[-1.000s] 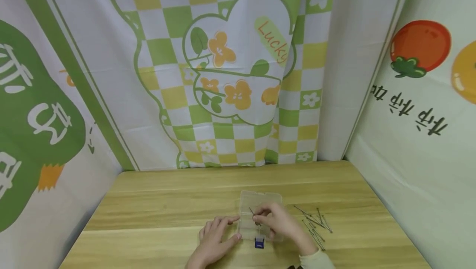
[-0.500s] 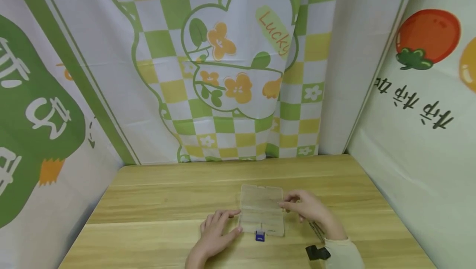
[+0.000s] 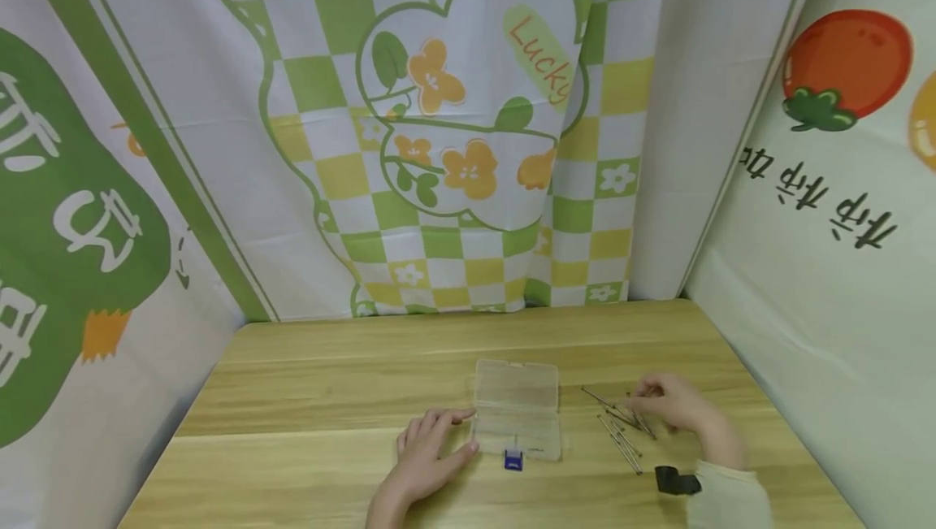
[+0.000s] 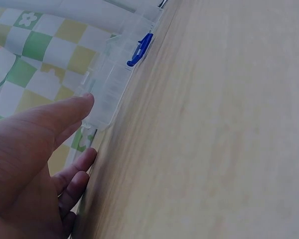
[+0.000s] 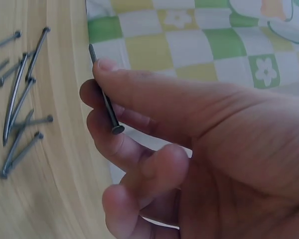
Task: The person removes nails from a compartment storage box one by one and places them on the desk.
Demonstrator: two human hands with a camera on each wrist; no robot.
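My right hand (image 3: 676, 403) is over the scattered nails at the right of the table. Between thumb and fingertips it pinches a single dark nail (image 5: 108, 102), head end toward the palm side. Loose nails (image 5: 20, 94) lie on the wood beside that hand. A clear plastic box (image 3: 517, 387) lies opened out in the middle, with a blue latch (image 3: 513, 460) at its near edge. Something small and dark, too small to tell, shows near its front right. My left hand (image 3: 427, 456) rests at the box's left side, fingers extended, thumb (image 4: 82, 104) touching the box.
The wooden table (image 3: 329, 399) reaches back to a checkered curtain (image 3: 453, 269). Printed cloth walls (image 3: 819, 285) stand on both sides. A black band-like piece (image 3: 676, 481) is at my right wrist by the pale sleeve (image 3: 731, 496).
My right hand has moved right, from above the box to the loose nails. The left hand stays at the box's left edge. The head view has shifted slightly.
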